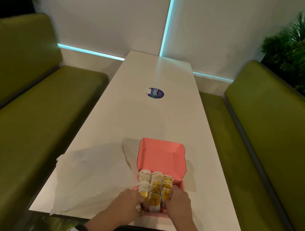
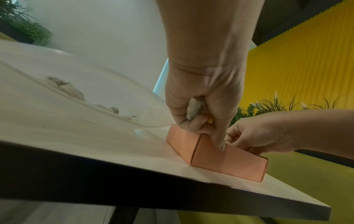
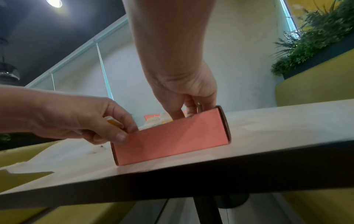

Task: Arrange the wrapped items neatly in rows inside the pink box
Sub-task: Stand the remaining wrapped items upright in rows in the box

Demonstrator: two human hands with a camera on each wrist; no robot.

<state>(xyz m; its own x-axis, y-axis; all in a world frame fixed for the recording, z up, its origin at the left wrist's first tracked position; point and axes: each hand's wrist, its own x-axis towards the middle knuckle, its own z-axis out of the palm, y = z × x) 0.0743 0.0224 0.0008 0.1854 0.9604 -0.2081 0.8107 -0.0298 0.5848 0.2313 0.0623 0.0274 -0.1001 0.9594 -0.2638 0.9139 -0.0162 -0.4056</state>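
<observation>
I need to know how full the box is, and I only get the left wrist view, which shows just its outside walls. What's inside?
Observer: The head view shows three rows of wrapped items in the box, running away from the person.
Operator: Is the lid in the way?
Observer: No, the lid is open, folded back on the far side.
Operator: Where is the right hand working?
Observer: The right hand has its fingers down inside the box, at the near end of the right row.
</observation>
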